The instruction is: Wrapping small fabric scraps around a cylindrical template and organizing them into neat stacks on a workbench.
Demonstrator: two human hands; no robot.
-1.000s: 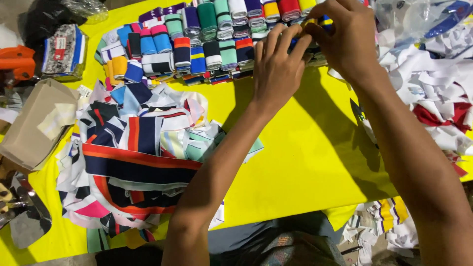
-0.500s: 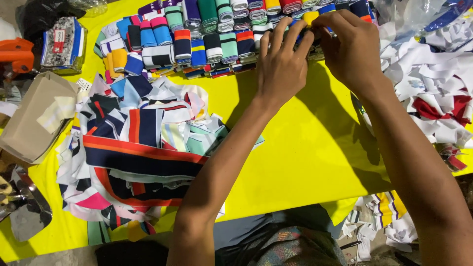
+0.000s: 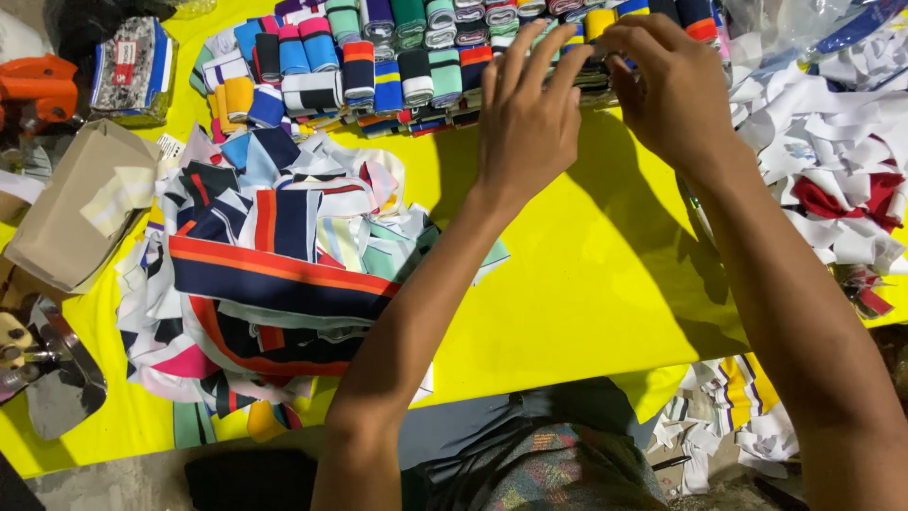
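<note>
Both hands are held at the far edge of the yellow tabletop (image 3: pixel 605 284), against the rows of rolled fabric strips (image 3: pixel 397 66). The left hand (image 3: pixel 530 118) is laid palm down with its fingers stretched forward and slightly spread; the fingertips rest on a small dark folded strip (image 3: pixel 594 78) in the front row. The right hand (image 3: pixel 667 85) is curled over the same strip from the other side, and its fingers are pinched on the strip's top edge. So the right grip is narrow and closed on the strip, while the left grip is loose and only pressed against it; how much of the strip is gripped underneath cannot be told, since the hands hide it.

The rolls are stood side by side in several rows, in blue, teal, pink, black, white, orange and yellow bands. Nearer, on the left half of the tabletop, a loose pile of flat striped pieces (image 3: pixel 274 284) is heaped, with a navy piece crossed by an orange stripe on top. A brown cardboard box (image 3: pixel 71 213) lies just left of that pile, and an orange tool (image 3: pixel 38 85) is seen beyond it at the far left. To the right of the hands, a heap of white scraps (image 3: pixel 832 161) with some red among them is spread over the tabletop's edge. More scraps (image 3: pixel 738 407) lie on the floor below.
</note>
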